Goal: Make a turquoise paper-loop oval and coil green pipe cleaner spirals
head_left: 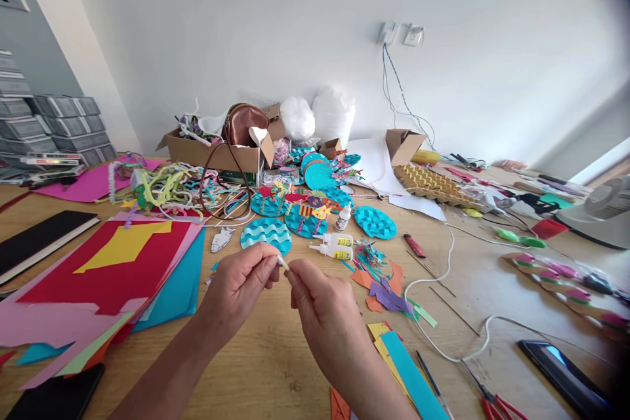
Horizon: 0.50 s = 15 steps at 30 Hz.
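Between my two hands, over the middle of the wooden table, is a small white piece point(282, 262). My left hand point(246, 282) pinches one end of it, and my right hand point(317, 292) pinches the other; the fingertips almost meet. Just behind them lies a round blue disc with light wavy bands point(266, 236). Two small glue bottles point(335, 251) lie on their sides beyond my right hand, and a white bottle point(343, 217) stands behind them. Colourful paper fish point(315, 210) rest on blue discs farther back.
Stacked coloured paper point(103, 269) covers the left side. A cardboard box point(211, 156) with a brown bag stands at the back. Paper scraps point(388, 295), a white cable point(450, 259), red-handled scissors point(502, 407) and a phone point(561, 377) are at the right.
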Tool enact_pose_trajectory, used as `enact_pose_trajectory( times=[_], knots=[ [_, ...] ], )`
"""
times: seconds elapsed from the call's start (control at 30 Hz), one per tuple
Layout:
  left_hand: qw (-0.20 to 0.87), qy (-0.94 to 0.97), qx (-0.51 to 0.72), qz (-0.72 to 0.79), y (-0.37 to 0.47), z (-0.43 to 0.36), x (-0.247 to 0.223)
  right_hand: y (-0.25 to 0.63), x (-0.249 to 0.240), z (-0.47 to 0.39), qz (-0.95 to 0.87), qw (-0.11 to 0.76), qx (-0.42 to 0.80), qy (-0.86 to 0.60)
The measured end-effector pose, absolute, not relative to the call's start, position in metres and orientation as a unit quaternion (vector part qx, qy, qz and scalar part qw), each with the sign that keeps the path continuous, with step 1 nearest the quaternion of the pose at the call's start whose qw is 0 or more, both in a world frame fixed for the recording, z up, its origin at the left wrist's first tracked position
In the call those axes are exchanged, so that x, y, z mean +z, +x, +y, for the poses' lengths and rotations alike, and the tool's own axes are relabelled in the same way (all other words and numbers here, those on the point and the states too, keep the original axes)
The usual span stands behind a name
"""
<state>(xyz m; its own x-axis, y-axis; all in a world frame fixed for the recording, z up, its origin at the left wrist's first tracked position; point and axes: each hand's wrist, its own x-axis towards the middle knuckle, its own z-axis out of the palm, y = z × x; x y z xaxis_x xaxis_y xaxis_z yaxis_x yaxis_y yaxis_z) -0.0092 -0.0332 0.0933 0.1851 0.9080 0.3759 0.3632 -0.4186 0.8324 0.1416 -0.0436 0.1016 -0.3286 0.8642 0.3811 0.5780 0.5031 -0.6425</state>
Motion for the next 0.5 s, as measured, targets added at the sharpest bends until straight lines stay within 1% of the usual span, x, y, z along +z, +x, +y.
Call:
enact_pose_trajectory(
  times=[0.27,0.37,0.5],
  knots=[
    [0.304,0.676,0.49,0.459,-0.0038,-0.0348,0.0879,0.1374,0.096,-0.0418,-0.785,0.37,0.188,-0.46],
    [0.32,0.662,0.503,0.453,-0.0027,-0.0353,0.0871,0.1376,0.0973,-0.0402,-0.779,0.368,0.225,-0.456],
    [0.375,0.66,0.501,0.417,-0.0032,-0.0364,0.0907,0.1403,0.1017,-0.0392,-0.763,0.361,0.291,-0.45]
  ],
)
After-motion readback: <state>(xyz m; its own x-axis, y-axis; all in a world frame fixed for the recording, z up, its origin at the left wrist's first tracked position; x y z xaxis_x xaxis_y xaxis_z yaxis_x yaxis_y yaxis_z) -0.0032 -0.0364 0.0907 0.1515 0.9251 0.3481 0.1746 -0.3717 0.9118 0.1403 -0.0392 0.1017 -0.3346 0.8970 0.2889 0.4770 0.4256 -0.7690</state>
